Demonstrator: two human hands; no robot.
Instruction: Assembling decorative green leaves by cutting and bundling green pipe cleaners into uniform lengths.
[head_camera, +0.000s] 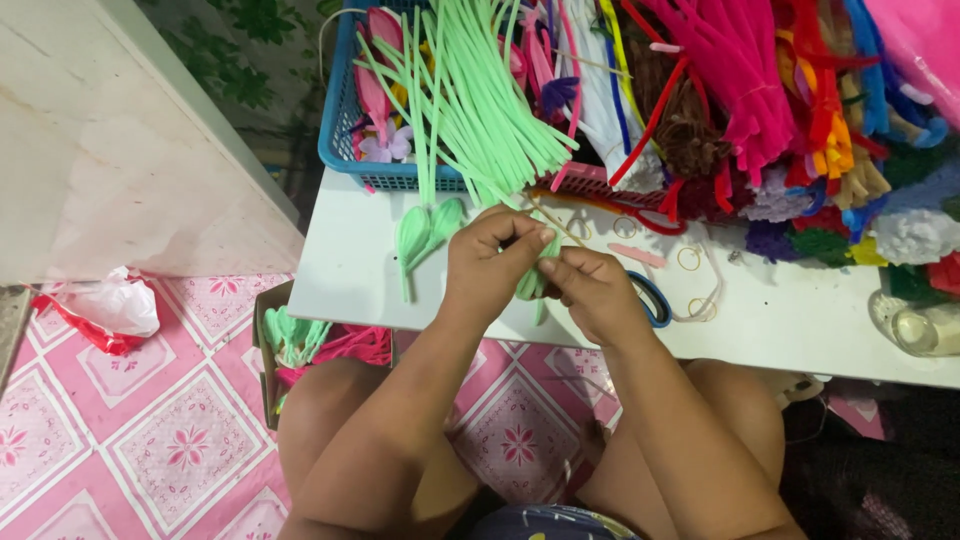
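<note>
My left hand (487, 258) and my right hand (595, 290) meet over the white table (340, 260), both pinching a small green pipe-cleaner leaf piece (530, 282) between the fingertips. A thin wooden stick (556, 224) pokes out just above my fingers. To the left of my left hand lies a finished green leaf shape (422, 232) on the table. A bundle of light green pipe cleaners (478, 100) spills out of the blue basket (342, 130) just beyond my hands.
Heaps of pink, red, brown, blue and white pipe cleaners (750, 90) fill the table's far right. Scissors (652, 298) and yellow rings (688, 258) lie right of my hands. A cardboard box (300, 345) of green and pink pieces sits on the pink tiled floor. A wardrobe side stands at left.
</note>
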